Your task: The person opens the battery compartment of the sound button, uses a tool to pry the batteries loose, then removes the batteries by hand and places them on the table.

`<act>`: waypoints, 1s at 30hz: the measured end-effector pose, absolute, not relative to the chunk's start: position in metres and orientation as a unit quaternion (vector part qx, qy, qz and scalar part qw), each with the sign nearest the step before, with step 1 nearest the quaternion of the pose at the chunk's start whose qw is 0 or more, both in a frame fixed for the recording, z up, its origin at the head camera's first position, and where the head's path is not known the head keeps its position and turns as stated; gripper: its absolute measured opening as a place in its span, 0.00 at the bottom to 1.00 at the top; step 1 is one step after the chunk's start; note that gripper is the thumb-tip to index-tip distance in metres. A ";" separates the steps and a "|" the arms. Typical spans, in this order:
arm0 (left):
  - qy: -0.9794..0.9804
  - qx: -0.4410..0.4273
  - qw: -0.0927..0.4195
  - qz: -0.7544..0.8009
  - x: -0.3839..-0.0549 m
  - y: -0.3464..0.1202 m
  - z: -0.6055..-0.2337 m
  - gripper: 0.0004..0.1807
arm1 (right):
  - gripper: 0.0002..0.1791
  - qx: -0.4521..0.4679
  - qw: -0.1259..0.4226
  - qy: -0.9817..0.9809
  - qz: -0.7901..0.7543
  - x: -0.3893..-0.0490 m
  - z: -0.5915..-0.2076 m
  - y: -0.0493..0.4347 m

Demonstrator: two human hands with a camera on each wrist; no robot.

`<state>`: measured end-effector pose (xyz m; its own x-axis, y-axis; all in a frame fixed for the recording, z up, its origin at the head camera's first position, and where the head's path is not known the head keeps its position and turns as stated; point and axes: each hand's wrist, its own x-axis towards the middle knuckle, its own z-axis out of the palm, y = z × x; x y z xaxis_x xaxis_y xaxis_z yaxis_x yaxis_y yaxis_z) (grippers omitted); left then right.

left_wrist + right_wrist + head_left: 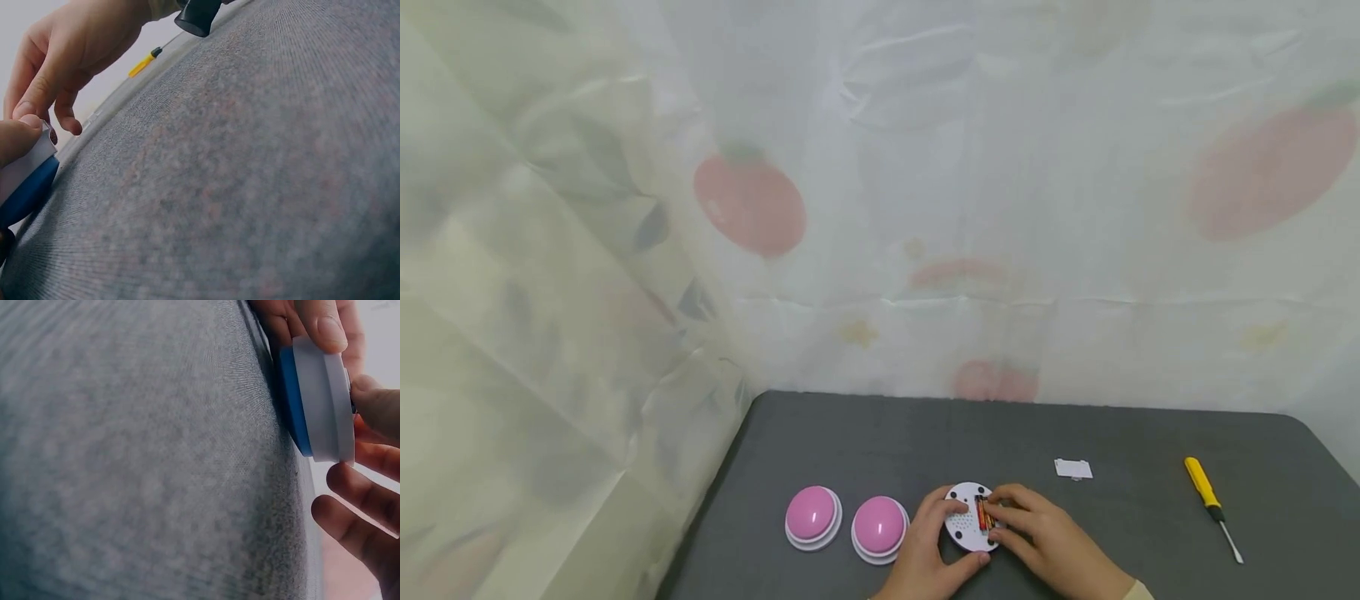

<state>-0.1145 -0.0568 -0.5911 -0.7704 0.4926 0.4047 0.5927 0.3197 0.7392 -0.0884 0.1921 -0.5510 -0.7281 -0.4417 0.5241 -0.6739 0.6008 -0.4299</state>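
Left hand (pixel 925 552): curled around the round unit (pixel 958 523), thumb on its near rim and a fingertip on its left face, spread as wide as the disc.
Right hand (pixel 1047 537): fingers bent, thumb and fingertips set narrowly about the batteries (pixel 982 514); whether one is lifted from its slot cannot be told.
Round unit's place: near side of the table (pixel 850 433), between both hands.
Round unit's facing: upside down, white underside up, blue dome (pixel 294 400) down; whether the dome touches the table is unclear.
Batteries' long axis: roughly near to far, partly hidden by fingers.
Pink buttons (pixel 810 512) (pixel 879 525): left of the unit, domes up, the right one just beside the left hand.
White cover (pixel 1073 468): farther and right, lying flat.
Screwdriver (pixel 1213 508): far right, yellow handle far, tip near.
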 end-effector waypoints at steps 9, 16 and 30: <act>-0.804 -0.339 0.079 -0.483 -0.114 -0.055 -0.594 0.28 | 0.23 0.358 0.240 -0.859 0.276 -0.089 -0.552 0.195; -0.797 -0.352 0.109 -0.479 -0.112 -0.055 -0.594 0.29 | 0.20 0.384 0.199 -0.837 0.336 -0.087 -0.550 0.200; -0.806 -0.325 0.087 -0.487 -0.111 -0.054 -0.597 0.30 | 0.25 0.278 0.218 -0.877 0.327 -0.092 -0.548 0.247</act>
<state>-0.1107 -0.0540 -0.5965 -0.7736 0.4388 0.4572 0.6090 0.3151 0.7279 -0.0923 0.2470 -0.5479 -0.7512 -0.3440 0.5633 -0.6290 0.6317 -0.4531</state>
